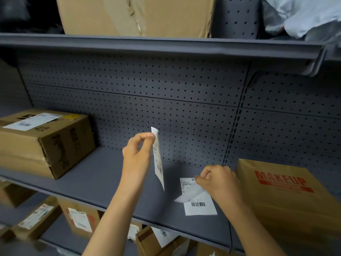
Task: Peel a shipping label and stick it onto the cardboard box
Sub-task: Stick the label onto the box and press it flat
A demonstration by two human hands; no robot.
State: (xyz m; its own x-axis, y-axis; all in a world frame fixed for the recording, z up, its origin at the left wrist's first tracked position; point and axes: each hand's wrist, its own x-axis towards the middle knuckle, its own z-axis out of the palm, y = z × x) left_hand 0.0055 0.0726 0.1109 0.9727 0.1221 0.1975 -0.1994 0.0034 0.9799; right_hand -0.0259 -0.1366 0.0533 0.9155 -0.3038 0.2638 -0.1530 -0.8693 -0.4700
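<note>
My left hand [137,150] pinches the top of a white shipping label [159,163], which hangs edge-on above the grey shelf [110,182]. To its right, my right hand [219,180] grips a curled strip of white backing paper [190,194] over a second label sheet [200,206] with a barcode that lies flat on the shelf. A cardboard box [287,196] printed "MAKEUP" in red stands just right of my right hand. Another cardboard box [42,141], with a label stuck on its top, sits at the shelf's left end.
A grey pegboard wall [166,100] backs the shelf. An upper shelf [166,45] carries a large cardboard box [134,15] and pale plastic bags [302,15]. Below the shelf, several labelled boxes [81,220] are stacked.
</note>
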